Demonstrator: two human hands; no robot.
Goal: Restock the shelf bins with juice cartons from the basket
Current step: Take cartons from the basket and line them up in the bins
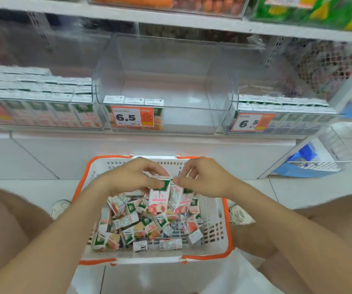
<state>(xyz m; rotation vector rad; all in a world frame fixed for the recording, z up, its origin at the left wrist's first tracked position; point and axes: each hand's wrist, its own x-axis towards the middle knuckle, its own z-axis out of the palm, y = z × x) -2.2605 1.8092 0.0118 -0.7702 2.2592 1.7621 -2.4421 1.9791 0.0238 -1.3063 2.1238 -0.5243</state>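
**Hands.** The left hand is clamped on an upright pink-and-white juice carton. Its thumb and curled fingers grip the green top of the carton. The right hand sits just beside it at 3 o'clock, fingers curled. It appears to pinch the top of a second carton, which stands touching the first. The exact contact under the fingers is partly hidden. Both hands are above the far half of the basket.

**Basket.** The white basket with an orange rim stands on the tiled floor at 6 o'clock in the view, between the person's knees. Loose cartons lie jumbled across its bottom, tilted and flat in mixed directions.

**Shelf bins.** Three clear bins stand in a row on the shelf at 12 o'clock from the basket.
- The middle bin holds three cartons in a row at its front left corner, behind a price tag marked 6.5.
- The left bin, at 10 o'clock, is packed with rows of cartons.
- The right bin, at 2 o'clock, holds rows of cartons along its front and carries a second price tag.
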